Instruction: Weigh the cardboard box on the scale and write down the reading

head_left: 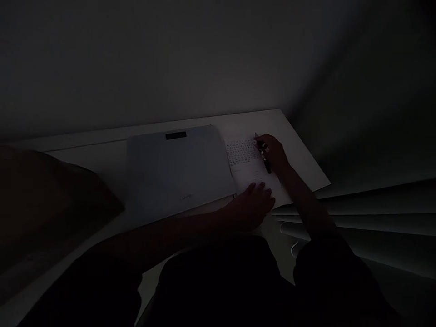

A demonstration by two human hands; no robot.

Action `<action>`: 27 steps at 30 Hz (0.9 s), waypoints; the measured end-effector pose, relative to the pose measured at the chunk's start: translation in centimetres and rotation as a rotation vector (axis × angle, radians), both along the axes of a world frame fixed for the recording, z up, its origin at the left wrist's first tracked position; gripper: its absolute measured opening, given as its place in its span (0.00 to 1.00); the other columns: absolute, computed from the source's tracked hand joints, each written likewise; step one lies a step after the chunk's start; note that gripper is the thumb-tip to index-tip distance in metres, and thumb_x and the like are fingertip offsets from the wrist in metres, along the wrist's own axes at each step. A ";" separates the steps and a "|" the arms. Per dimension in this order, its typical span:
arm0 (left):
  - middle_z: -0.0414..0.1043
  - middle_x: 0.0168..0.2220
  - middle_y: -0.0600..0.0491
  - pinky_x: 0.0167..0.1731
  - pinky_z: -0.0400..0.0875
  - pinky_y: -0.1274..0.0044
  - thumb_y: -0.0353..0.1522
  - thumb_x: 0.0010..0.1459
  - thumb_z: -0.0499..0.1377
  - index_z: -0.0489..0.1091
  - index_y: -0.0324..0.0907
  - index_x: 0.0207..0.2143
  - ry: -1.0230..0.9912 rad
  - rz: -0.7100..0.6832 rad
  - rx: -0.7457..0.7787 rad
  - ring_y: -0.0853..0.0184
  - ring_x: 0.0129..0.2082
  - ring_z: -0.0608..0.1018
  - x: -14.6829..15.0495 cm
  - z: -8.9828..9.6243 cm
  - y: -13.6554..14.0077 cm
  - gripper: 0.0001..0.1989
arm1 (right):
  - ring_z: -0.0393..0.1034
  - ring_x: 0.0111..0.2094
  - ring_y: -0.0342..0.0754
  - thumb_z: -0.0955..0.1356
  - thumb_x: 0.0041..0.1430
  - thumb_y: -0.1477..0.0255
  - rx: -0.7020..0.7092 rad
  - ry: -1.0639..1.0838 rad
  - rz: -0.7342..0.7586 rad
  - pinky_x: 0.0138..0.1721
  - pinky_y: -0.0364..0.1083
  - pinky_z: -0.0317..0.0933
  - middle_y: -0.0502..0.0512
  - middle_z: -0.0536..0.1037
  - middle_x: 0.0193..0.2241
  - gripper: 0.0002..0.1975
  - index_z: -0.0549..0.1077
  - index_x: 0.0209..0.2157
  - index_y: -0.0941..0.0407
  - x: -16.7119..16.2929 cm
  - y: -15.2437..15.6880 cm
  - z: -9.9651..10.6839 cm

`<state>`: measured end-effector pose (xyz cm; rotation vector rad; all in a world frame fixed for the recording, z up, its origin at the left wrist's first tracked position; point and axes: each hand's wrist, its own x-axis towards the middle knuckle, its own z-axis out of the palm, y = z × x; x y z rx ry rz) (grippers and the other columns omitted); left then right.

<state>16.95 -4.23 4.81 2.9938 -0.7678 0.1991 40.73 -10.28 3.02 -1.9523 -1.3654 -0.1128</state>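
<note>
A white printed sheet (pixel 243 176) with rows of small dark marks lies at the right part of the white table. My left hand (pixel 256 202) rests on the sheet's near edge, fingers stretched out and holding nothing. Above it, my right hand (pixel 273 152) is closed around a slim dark pen-like tool (pixel 265 162) with light bands. The tool slants across the sheet's right side, and a pale pointed piece shows by the fingertips. Dim light hides whether its tip touches the paper, and its exact kind.
Left of the sheet lies a flat grey slab (pixel 180 168) with a dark display window, like a bathroom scale. A large brown object (pixel 51 200) stands at the far left. The white table (pixel 299 154) runs along a wall; pale folds (pixel 357 221) hang beyond its right edge.
</note>
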 end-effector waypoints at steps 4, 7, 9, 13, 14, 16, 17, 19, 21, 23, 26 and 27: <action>0.64 0.64 0.39 0.61 0.58 0.57 0.36 0.72 0.46 0.63 0.34 0.64 -0.038 0.001 0.003 0.43 0.65 0.63 0.0 -0.3 -0.1 0.24 | 0.67 0.54 0.54 0.59 0.63 0.79 -0.083 -0.121 -0.010 0.58 0.54 0.61 0.61 0.75 0.50 0.22 0.74 0.54 0.57 0.2 0.2 -0.6; 0.65 0.63 0.39 0.61 0.57 0.57 0.35 0.72 0.47 0.64 0.34 0.63 -0.051 -0.001 0.008 0.44 0.65 0.63 0.1 -0.4 -0.1 0.23 | 0.67 0.52 0.54 0.58 0.66 0.79 -0.101 -0.159 0.018 0.56 0.54 0.62 0.62 0.75 0.49 0.21 0.74 0.54 0.58 0.1 0.4 -0.7; 0.65 0.63 0.39 0.62 0.56 0.58 0.35 0.72 0.47 0.64 0.35 0.63 -0.054 -0.001 0.013 0.45 0.65 0.63 0.2 -0.4 -0.1 0.23 | 0.67 0.50 0.54 0.57 0.67 0.79 -0.105 -0.181 0.057 0.54 0.54 0.63 0.63 0.75 0.48 0.21 0.73 0.55 0.59 0.0 0.4 -0.6; 0.65 0.63 0.40 0.63 0.55 0.59 0.35 0.73 0.46 0.63 0.36 0.64 -0.056 0.001 0.022 0.49 0.65 0.64 0.2 -0.5 -0.1 0.22 | 0.65 0.47 0.56 0.57 0.65 0.80 -0.177 -0.210 0.095 0.52 0.55 0.63 0.64 0.75 0.45 0.22 0.74 0.55 0.61 -0.2 0.5 -0.2; 0.65 0.63 0.40 0.62 0.56 0.60 0.34 0.73 0.45 0.63 0.36 0.63 -0.054 0.003 0.024 0.50 0.64 0.65 0.2 -0.4 -0.2 0.22 | 0.65 0.47 0.56 0.57 0.64 0.80 -0.207 -0.221 0.098 0.52 0.55 0.63 0.65 0.74 0.45 0.23 0.74 0.55 0.62 -0.3 0.5 -0.1; 0.66 0.62 0.39 0.62 0.57 0.60 0.33 0.73 0.45 0.64 0.35 0.62 -0.048 0.004 0.034 0.51 0.62 0.67 0.2 -0.3 -0.3 0.22 | 0.65 0.47 0.57 0.58 0.64 0.80 -0.266 -0.246 0.102 0.51 0.56 0.63 0.66 0.74 0.44 0.23 0.75 0.55 0.63 -0.4 0.6 0.3; 0.66 0.62 0.39 0.61 0.58 0.59 0.33 0.73 0.45 0.65 0.35 0.62 -0.047 0.003 0.042 0.51 0.61 0.68 0.2 -0.1 -0.3 0.21 | 0.65 0.47 0.58 0.58 0.63 0.80 -0.287 -0.257 0.097 0.50 0.56 0.63 0.66 0.74 0.44 0.23 0.76 0.54 0.63 -0.5 0.6 0.4; 0.67 0.61 0.38 0.60 0.59 0.59 0.33 0.73 0.44 0.65 0.34 0.62 -0.053 0.002 0.062 0.50 0.59 0.69 0.3 0.1 -0.4 0.21 | 0.66 0.47 0.58 0.59 0.63 0.81 -0.313 -0.273 0.076 0.49 0.56 0.63 0.66 0.73 0.44 0.22 0.76 0.54 0.63 -0.7 0.6 0.7; 0.67 0.60 0.38 0.58 0.60 0.60 0.33 0.73 0.45 0.65 0.33 0.62 -0.072 -0.008 0.083 0.51 0.57 0.70 0.3 0.2 -0.5 0.22 | 0.66 0.47 0.58 0.59 0.63 0.81 -0.323 -0.274 0.059 0.49 0.56 0.63 0.65 0.73 0.45 0.22 0.77 0.54 0.62 -0.8 0.6 0.7; 0.69 0.58 0.37 0.54 0.62 0.62 0.33 0.73 0.45 0.65 0.33 0.62 -0.097 -0.022 0.107 0.52 0.53 0.72 0.2 0.2 -0.6 0.21 | 0.66 0.47 0.57 0.60 0.64 0.80 -0.323 -0.270 0.044 0.49 0.55 0.63 0.65 0.73 0.45 0.22 0.77 0.54 0.61 -0.8 0.5 0.6; 0.71 0.54 0.36 0.47 0.65 0.64 0.32 0.73 0.47 0.65 0.33 0.62 -0.136 -0.047 0.149 0.55 0.47 0.74 -0.3 0.3 -0.5 0.21 | 0.66 0.47 0.57 0.61 0.62 0.80 -0.313 -0.268 0.035 0.49 0.55 0.63 0.64 0.73 0.46 0.22 0.78 0.53 0.60 -0.5 0.5 0.4; 0.72 0.53 0.36 0.45 0.65 0.65 0.32 0.72 0.48 0.65 0.33 0.62 -0.151 -0.052 0.162 0.55 0.45 0.75 -0.6 0.4 -0.5 0.20 | 0.66 0.47 0.57 0.61 0.62 0.80 -0.303 -0.268 0.038 0.49 0.55 0.63 0.64 0.73 0.46 0.22 0.78 0.53 0.60 -0.4 0.5 0.3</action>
